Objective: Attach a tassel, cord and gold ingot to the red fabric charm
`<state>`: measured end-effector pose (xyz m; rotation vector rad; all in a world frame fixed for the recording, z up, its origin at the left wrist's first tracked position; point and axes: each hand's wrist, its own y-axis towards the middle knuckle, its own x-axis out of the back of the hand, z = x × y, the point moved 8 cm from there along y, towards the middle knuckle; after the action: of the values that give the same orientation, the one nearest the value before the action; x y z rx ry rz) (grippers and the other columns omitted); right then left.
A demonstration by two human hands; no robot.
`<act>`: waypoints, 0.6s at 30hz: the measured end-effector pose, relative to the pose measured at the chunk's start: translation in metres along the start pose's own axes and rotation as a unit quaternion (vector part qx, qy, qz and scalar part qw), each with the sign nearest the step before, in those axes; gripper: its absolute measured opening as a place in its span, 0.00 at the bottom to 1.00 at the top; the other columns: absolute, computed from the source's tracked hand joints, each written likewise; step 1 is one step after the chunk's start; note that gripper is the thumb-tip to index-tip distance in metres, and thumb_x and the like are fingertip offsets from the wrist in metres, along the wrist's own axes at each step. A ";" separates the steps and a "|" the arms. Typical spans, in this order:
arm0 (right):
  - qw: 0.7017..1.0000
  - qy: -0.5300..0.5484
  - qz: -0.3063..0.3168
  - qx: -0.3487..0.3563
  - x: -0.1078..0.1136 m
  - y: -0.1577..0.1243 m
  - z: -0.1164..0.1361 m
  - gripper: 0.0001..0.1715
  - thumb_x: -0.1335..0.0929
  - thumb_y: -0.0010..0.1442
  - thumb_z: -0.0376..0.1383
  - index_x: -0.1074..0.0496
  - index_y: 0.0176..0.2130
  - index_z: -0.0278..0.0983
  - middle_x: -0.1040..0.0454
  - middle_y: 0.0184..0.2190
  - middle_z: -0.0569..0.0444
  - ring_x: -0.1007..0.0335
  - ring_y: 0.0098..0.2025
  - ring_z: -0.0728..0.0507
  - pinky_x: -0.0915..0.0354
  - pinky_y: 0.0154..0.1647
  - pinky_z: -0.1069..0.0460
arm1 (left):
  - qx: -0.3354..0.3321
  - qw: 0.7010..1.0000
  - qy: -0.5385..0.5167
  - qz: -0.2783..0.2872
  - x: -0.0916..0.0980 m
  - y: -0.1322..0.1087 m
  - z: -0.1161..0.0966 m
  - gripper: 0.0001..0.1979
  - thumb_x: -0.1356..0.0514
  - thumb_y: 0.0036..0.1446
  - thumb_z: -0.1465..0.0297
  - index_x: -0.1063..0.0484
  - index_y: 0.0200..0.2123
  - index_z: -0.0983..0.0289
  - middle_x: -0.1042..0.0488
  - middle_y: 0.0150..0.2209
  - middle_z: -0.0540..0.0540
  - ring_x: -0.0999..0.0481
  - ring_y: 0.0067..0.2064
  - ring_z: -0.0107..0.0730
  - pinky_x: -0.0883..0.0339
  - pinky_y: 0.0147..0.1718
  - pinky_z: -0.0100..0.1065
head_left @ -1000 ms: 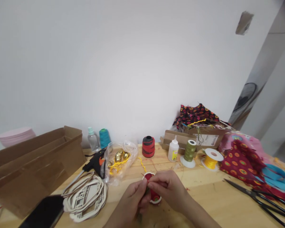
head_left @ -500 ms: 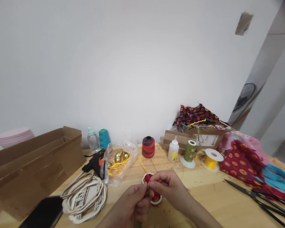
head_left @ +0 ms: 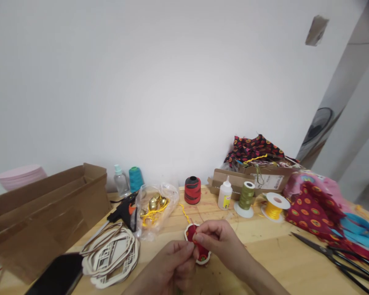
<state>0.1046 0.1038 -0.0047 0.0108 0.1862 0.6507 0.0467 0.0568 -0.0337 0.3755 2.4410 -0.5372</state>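
Observation:
Both my hands meet low in the middle of the wooden table (head_left: 264, 250). My right hand (head_left: 219, 241) pinches the edge of a small red fabric-covered ornament with a white rim (head_left: 194, 241). My left hand (head_left: 172, 266) is closed beside it, fingertips pressed to the same piece. A yellow cord (head_left: 183, 212) runs from the ornament toward a clear bag of gold bells (head_left: 153, 207).
A stack of cut wooden frames (head_left: 112, 256), a black glue gun (head_left: 123, 211) and a cardboard box (head_left: 43, 217) lie to the left. Thread spools (head_left: 192, 189), a glue bottle (head_left: 224, 196) and patterned fabric (head_left: 313, 209) sit behind and right. Black scissors (head_left: 332, 254) lie at the right.
My left hand has slid down and toward me a little. The right hand still pinches the red ornament, which now shows more of its heart-like outline.

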 end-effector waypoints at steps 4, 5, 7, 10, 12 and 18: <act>0.986 -0.103 -0.089 0.095 0.017 0.002 0.019 0.09 0.31 0.46 0.38 0.29 0.22 0.33 0.32 0.23 0.55 0.36 0.26 0.49 0.39 0.27 0.55 | -0.023 0.999 0.027 -0.032 0.006 0.003 -0.003 0.16 0.38 0.41 0.60 0.37 0.19 0.66 0.52 0.12 0.40 0.61 0.16 0.16 0.67 0.15 0.24; 0.978 -0.130 -0.111 0.121 0.020 0.002 0.024 0.08 0.31 0.46 0.36 0.29 0.21 0.33 0.33 0.25 0.54 0.36 0.29 0.48 0.39 0.30 0.54 | -0.028 0.998 0.032 -0.035 0.008 0.004 -0.004 0.16 0.38 0.40 0.60 0.37 0.19 0.66 0.52 0.12 0.39 0.61 0.16 0.16 0.67 0.16 0.24; 0.964 -0.173 -0.137 0.150 0.024 0.001 0.030 0.06 0.32 0.47 0.34 0.29 0.21 0.34 0.33 0.27 0.53 0.35 0.32 0.47 0.38 0.33 0.53 | -0.035 0.998 0.041 -0.039 0.011 0.006 -0.004 0.16 0.38 0.40 0.60 0.37 0.20 0.66 0.52 0.12 0.39 0.61 0.16 0.16 0.67 0.16 0.25; 0.942 -0.236 -0.154 0.184 0.025 -0.001 0.034 0.05 0.34 0.49 0.32 0.30 0.23 0.35 0.32 0.27 0.52 0.35 0.32 0.46 0.38 0.33 0.52 | -0.045 0.997 0.053 -0.043 0.016 0.007 -0.003 0.16 0.39 0.43 0.60 0.37 0.20 0.66 0.52 0.13 0.40 0.59 0.16 0.16 0.67 0.16 0.25; 0.914 -0.302 -0.151 0.226 0.020 -0.005 0.039 0.05 0.35 0.50 0.31 0.30 0.25 0.36 0.31 0.27 0.52 0.35 0.32 0.46 0.38 0.34 0.52 | -0.049 0.996 0.053 -0.048 0.018 0.008 -0.004 0.15 0.40 0.44 0.60 0.37 0.20 0.66 0.51 0.13 0.40 0.59 0.16 0.16 0.66 0.16 0.25; 0.784 -0.506 -0.067 0.352 -0.009 -0.018 0.054 0.07 0.37 0.55 0.31 0.31 0.31 0.39 0.29 0.29 0.54 0.38 0.33 0.46 0.43 0.33 0.51 | -0.076 0.993 0.054 -0.066 0.015 0.008 -0.012 0.15 0.38 0.42 0.61 0.36 0.18 0.67 0.48 0.11 0.41 0.55 0.14 0.16 0.61 0.14 0.24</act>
<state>0.1179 0.0868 0.0483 1.0528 -0.6280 0.3265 0.0319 0.0710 -0.0361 0.1836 2.6042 -0.3920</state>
